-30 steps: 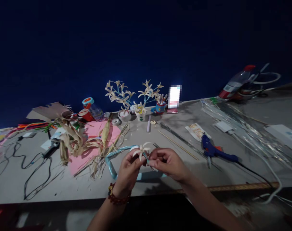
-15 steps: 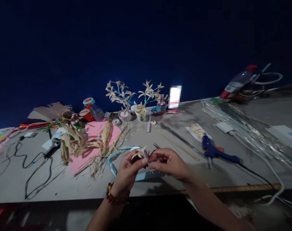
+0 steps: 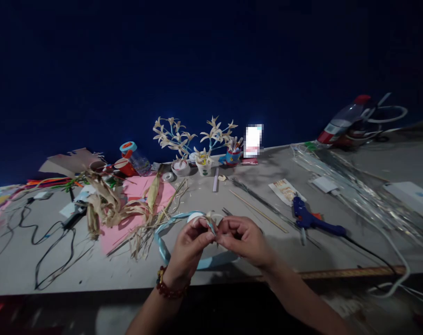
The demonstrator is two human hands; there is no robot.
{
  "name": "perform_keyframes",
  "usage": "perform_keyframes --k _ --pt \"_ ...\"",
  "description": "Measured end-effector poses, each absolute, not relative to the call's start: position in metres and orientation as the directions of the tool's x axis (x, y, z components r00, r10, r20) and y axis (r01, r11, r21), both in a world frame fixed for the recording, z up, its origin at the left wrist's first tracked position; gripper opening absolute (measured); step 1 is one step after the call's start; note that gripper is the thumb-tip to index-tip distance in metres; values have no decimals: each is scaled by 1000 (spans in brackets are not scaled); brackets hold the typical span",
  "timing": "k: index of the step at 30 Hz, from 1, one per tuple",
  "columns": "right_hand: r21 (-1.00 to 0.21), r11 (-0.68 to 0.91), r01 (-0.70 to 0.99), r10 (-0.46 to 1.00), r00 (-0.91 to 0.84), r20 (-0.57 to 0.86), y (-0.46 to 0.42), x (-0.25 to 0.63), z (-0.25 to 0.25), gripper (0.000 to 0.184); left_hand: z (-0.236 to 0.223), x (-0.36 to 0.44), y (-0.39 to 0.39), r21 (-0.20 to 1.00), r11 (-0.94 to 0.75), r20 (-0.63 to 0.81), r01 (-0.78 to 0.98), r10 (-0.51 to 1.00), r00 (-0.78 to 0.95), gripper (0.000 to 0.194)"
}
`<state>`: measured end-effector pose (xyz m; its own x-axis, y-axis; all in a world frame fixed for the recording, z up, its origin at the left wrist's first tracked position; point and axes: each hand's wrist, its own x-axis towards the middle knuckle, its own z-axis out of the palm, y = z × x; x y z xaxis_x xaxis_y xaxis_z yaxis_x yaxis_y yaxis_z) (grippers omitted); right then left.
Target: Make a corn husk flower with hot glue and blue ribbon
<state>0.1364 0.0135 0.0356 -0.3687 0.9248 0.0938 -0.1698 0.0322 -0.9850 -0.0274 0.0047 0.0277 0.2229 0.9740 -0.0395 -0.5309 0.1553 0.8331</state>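
My left hand [image 3: 191, 244], with a bead bracelet [image 3: 170, 284] at its wrist, is closed in a pinch on a light blue ribbon [image 3: 161, 244]. The ribbon curves out to the left and lies on the table in a loop. My right hand [image 3: 245, 239] meets the left fingertips, its thumb and fingers pressed together at the ribbon's gripped end. Whatever small piece sits between the fingertips is mostly hidden. Behind the hands, cream husk flowers [image 3: 176, 137] on blue-wrapped stems stand in a white cup [image 3: 203, 168] and a small bowl [image 3: 180, 168].
Dried corn husks [image 3: 109, 204] lie on pink paper [image 3: 168, 191] at the left, near black cables. To the right are a blue glue gun [image 3: 318, 221], a wooden stick [image 3: 258, 211], thin wires [image 3: 263, 202] and clear plastic wrap [image 3: 375, 200]. A lit phone [image 3: 253, 142] stands at the back.
The pale petals that showed above the left fingertips are now out of sight, and blue ribbon shows there instead. Both hands stay nearly in place, fingertips together.
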Motion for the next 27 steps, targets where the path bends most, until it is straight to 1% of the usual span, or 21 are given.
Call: perform_keyframes --k 2,4,6,10,13,17,19,23,25,27 --pt "-988 99 -122 928 -348 136 13 137 36 21 27 -27 4 841 133 -39 -524 982 187 19" --pt "-990 103 -93 929 -347 129 12 138 36 16 28 -27 3 846 142 -61 -513 983 171 19" --pt "-995 64 -79 928 -362 88 12 139 35 15 30 -27 3 841 171 -87 -513 979 183 20" --pt "-988 -92 -128 900 -435 -28 14 141 31 25 33 -27 3 831 200 -89 -519 969 231 20" --pt "-974 -142 -174 890 -453 -48 14 140 30 30 34 -28 5 826 221 -90 -519 960 265 19" --pt "-981 -108 -163 905 -424 -29 13 139 30 32 33 -27 5 822 259 -120 -507 949 291 21" --pt "-989 -65 -135 917 -399 -6 12 139 32 30 33 -26 5 840 232 -119 -491 961 249 22" --pt "-996 57 -62 936 -344 75 13 139 38 26 30 -26 4 879 132 -68 -459 986 155 24" --pt "-997 55 -48 939 -338 68 13 138 38 26 30 -27 4 883 123 -65 -452 988 141 23" --pt "-998 -4 -64 931 -365 20 14 138 36 26 32 -28 5 877 141 -83 -459 986 146 23"
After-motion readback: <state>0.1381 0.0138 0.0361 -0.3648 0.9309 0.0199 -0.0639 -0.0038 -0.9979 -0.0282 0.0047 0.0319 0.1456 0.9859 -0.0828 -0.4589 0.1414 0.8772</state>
